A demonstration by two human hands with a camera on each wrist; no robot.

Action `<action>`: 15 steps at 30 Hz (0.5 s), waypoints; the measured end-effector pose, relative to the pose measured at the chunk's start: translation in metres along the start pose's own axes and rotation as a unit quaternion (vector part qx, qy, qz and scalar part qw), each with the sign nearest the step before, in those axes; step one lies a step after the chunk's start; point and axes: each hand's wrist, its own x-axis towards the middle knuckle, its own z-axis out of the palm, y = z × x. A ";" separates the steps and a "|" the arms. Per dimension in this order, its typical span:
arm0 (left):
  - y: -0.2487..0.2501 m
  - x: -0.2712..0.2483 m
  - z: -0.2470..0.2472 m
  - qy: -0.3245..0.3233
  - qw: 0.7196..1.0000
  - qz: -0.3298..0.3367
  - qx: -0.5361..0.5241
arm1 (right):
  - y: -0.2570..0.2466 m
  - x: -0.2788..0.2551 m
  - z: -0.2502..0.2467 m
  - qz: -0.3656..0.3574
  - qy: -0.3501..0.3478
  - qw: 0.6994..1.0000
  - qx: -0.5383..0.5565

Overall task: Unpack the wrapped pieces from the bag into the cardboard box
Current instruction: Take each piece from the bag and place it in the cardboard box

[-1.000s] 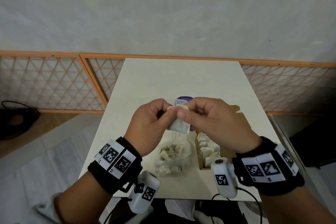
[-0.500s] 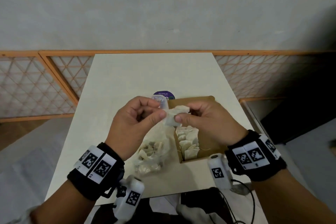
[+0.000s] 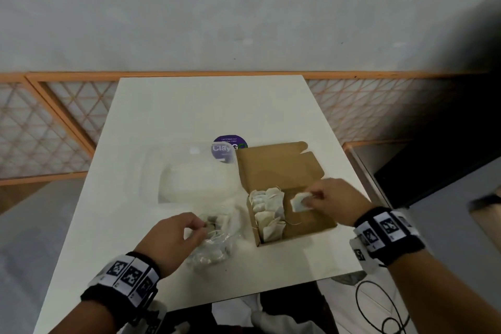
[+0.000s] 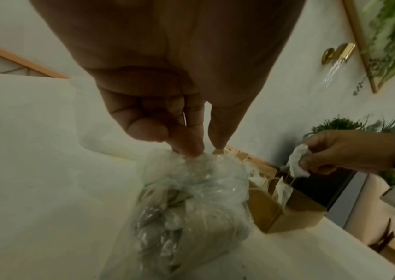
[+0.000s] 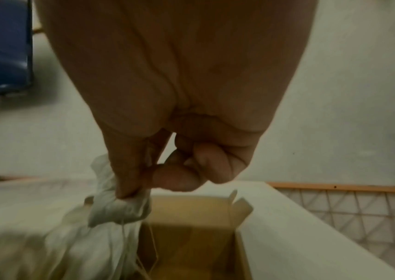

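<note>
The open cardboard box [image 3: 279,168] stands right of centre on the white table [image 3: 189,106]. Several wrapped pieces [image 3: 267,214] with strings fill its left side. My right hand [image 3: 309,199] hangs over the box's bare right half and pinches one white wrapped piece [image 3: 298,202] between thumb and fingers; the right wrist view shows the right hand [image 5: 136,191] holding that piece [image 5: 119,210] just above the box [image 5: 191,208]. My left hand [image 3: 202,225] is at the clear plastic bag [image 3: 217,241] left of the box. Its thumb and forefinger [image 4: 189,147] pinch the bag's crumpled top [image 4: 191,170]. More pieces show through the film.
A clear plastic tub [image 3: 195,173] lies behind the bag, partly over a round purple sticker [image 3: 230,141]. An orange lattice railing [image 3: 54,127] runs behind the table. A dark cabinet [image 3: 433,165] stands to the right. A black cable [image 3: 379,306] lies below the table's near edge.
Both hands held one piece together in front of me. Now they have parted: the right carried the piece right over the box, and the left dropped to the bag.
</note>
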 end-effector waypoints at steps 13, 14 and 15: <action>-0.014 0.009 0.015 -0.028 0.999 -0.017 -0.002 | -0.019 0.040 0.066 0.045 -0.089 0.995 0.029; -0.014 0.008 0.015 -0.028 0.999 -0.015 0.001 | -0.020 0.041 0.068 0.049 -0.087 0.994 0.041; -0.013 0.008 0.015 -0.027 1.000 -0.013 0.007 | -0.021 0.042 0.070 0.053 -0.083 0.994 0.055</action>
